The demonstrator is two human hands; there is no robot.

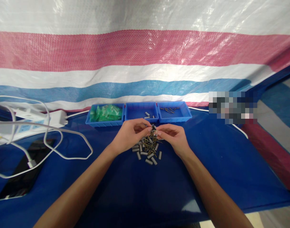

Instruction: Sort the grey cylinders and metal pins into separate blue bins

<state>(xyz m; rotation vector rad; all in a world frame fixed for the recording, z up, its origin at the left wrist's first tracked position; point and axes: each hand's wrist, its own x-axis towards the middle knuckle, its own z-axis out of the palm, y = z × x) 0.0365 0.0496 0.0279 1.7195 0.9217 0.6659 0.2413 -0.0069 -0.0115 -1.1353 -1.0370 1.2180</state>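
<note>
My left hand (129, 134) and my right hand (174, 137) meet over a pile of small parts, thumb and forefinger pinched together on each. Whatever sits between the fingertips is too small and too hidden to name. Beneath them lie thin brass-coloured screw-like pins (149, 146), heaped in the middle. Short grey metal cylinders (149, 161) are scattered around and among the pins, mostly on the near side. Both hands partly cover the back of the pile.
Three blue bins stand behind the hands: the left bin (105, 124) holds a green plastic bag (106, 113), the middle bin (135, 114) a few cylinders, the right bin (175, 120) several pins. A power strip (55, 118), white cables and a black phone (26, 174) lie left.
</note>
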